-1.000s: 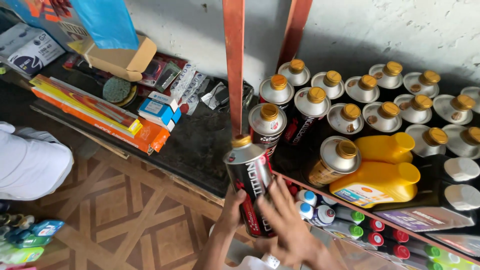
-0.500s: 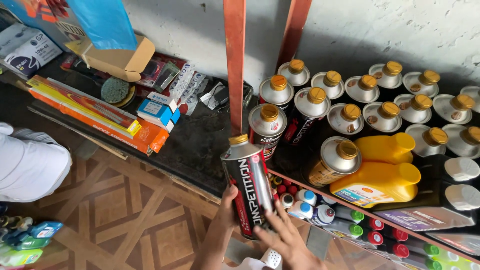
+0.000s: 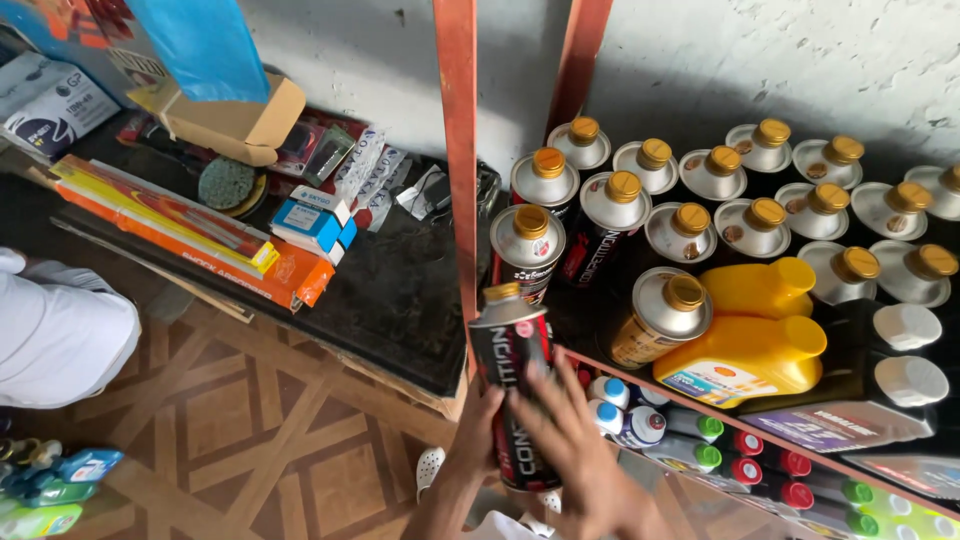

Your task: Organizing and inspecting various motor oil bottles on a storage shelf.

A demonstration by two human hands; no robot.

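I hold a tall black-and-red oil can with a gold cap (image 3: 512,385) upright in front of a shelf. My left hand (image 3: 478,435) grips its lower left side. My right hand (image 3: 575,440) lies across its front with fingers spread over the label. Just behind the can stand more silver-topped cans with gold caps (image 3: 528,240) in rows on the shelf. Two yellow jugs (image 3: 745,350) lie to the right of it.
An orange metal post (image 3: 457,170) rises beside the cans. A lower shelf holds small bottles with coloured caps (image 3: 700,440). On the dark counter (image 3: 400,300) to the left lie long orange boxes (image 3: 190,240), a blue box (image 3: 315,225) and a cardboard box (image 3: 230,125). A white-clothed person (image 3: 55,330) is at far left.
The can has dropped slightly lower and turned in my hands. My right hand has slid up across its front.
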